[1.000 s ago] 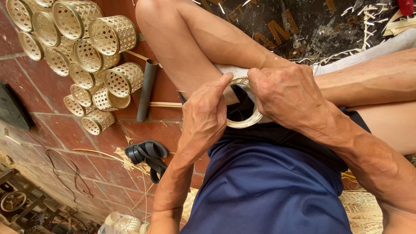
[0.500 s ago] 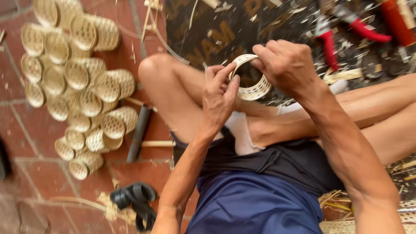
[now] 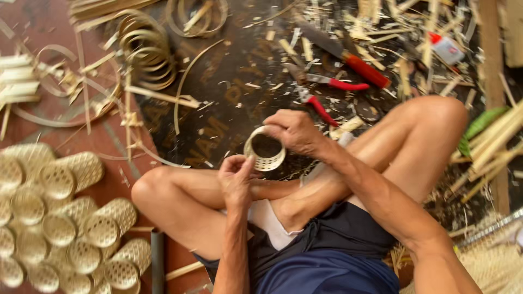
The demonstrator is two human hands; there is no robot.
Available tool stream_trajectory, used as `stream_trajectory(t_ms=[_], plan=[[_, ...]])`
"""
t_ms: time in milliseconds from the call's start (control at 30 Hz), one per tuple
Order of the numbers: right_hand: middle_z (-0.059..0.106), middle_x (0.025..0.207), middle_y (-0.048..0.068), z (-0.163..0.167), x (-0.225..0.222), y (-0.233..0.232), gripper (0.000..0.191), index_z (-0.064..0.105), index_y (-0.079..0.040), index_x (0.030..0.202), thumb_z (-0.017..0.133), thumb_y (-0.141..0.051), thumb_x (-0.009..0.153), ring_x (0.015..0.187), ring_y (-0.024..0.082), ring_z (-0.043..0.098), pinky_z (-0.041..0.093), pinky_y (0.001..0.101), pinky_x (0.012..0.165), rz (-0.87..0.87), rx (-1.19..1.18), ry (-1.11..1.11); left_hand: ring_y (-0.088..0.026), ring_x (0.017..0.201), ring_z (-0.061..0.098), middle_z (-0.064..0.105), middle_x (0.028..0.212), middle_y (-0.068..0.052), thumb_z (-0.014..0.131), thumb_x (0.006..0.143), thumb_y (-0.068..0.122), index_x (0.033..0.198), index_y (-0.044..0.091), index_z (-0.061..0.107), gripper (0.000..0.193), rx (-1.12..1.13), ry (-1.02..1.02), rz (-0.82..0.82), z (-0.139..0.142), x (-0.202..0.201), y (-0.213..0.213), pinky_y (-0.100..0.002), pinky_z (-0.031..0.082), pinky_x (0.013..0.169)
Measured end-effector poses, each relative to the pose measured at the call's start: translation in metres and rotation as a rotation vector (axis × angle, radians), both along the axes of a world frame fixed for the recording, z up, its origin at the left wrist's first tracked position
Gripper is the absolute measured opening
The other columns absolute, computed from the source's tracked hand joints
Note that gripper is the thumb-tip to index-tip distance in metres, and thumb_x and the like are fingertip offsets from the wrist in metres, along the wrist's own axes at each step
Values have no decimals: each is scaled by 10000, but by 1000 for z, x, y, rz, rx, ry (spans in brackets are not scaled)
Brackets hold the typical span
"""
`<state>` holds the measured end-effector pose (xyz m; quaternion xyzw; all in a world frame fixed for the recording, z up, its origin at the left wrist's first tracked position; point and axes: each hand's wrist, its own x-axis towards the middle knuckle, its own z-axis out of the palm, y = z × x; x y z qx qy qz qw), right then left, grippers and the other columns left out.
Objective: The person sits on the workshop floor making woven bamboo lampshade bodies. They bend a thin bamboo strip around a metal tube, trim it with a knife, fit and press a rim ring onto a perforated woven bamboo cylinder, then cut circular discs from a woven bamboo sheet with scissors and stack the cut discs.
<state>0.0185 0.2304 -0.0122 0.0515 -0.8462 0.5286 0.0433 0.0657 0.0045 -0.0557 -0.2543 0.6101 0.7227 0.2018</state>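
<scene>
Both hands meet on one small woven bamboo ring. Right hand grips its rim from two o'clock, fingers curled over the edge; left hand pinches the lower rim from seven o'clock. Between them, the ring's open axis tilts up toward the camera, nearer the right hand.

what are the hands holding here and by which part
A small woven bamboo ring. The right hand grips its upper rim; the left hand pinches its lower edge with the fingertips.
</scene>
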Motion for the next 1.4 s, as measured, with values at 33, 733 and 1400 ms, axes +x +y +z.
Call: stream_trajectory(t_ms=[33, 733, 1400], plan=[[700, 904, 104, 1, 5, -2, 146, 741, -40, 1007, 769, -155, 921, 813, 261, 703, 555, 365, 705, -24, -13, 16, -147, 588, 656, 680, 766, -61, 771, 882, 69, 963, 12, 649, 158, 27, -4, -6, 0, -1, -2, -298, 563, 537], [709, 803, 78, -7, 347, 245, 163, 751, -22, 1103, 662, -135, 1025, 616, 90, 607, 465, 234, 486, -1256, -68, -131, -161, 833, 648, 705, 940, -115, 679, 1006, 158, 1170, -37, 672, 255, -361, 398, -431, 19, 27, -27, -278, 531, 775], [668, 912, 169, -106, 206, 257, 230, 616, -19, 998, 699, -211, 1093, 851, 384, 632, 464, 499, 779, -640, 560, 41, -268, 840, 679, 697, 901, -51, 714, 903, 216, 980, 146, 708, 104, -1234, 789, -775, 13, 45, 41, -410, 501, 766]])
